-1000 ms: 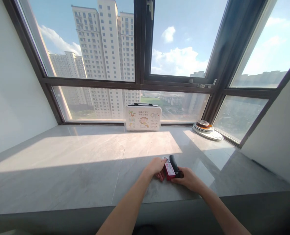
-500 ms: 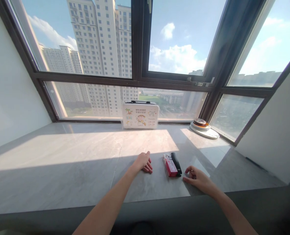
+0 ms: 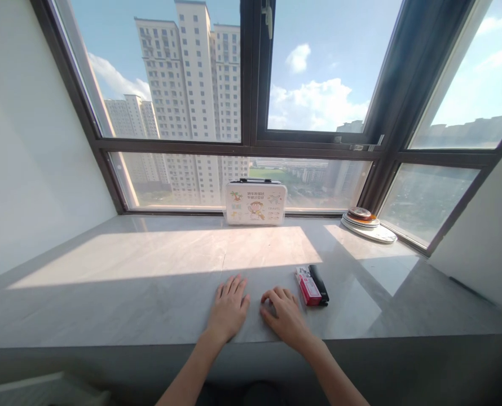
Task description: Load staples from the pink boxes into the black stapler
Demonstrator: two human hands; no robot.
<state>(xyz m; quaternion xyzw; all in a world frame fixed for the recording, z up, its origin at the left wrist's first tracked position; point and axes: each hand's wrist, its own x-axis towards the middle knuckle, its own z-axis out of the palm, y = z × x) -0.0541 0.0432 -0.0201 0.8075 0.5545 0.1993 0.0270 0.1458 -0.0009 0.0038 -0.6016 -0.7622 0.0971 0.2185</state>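
My left hand (image 3: 229, 309) lies palm down on the grey marble sill (image 3: 119, 307), its fingers stretched out and holding nothing. To its right, my right hand (image 3: 285, 316) rests on the sill with loosely curled fingers; a gap shows between thumb and forefinger, and nothing is visible in it. Just beyond the right hand is a small red-and-white box (image 3: 308, 286). Lying against the box's right side is a black stapler (image 3: 319, 285). Neither hand touches these two.
A white carry case (image 3: 255, 204) with cartoon prints and a black handle stands against the window. In the right corner sits a stack of plates or discs (image 3: 367, 225). The sill's front edge runs beneath my wrists. A pale blurred object (image 3: 26, 390) is at lower left.
My right hand has moved left, from the right of the stapler to the box's left side. My left hand has shifted nearer and left, turning flat with fingers extended. The view has swung slightly left.
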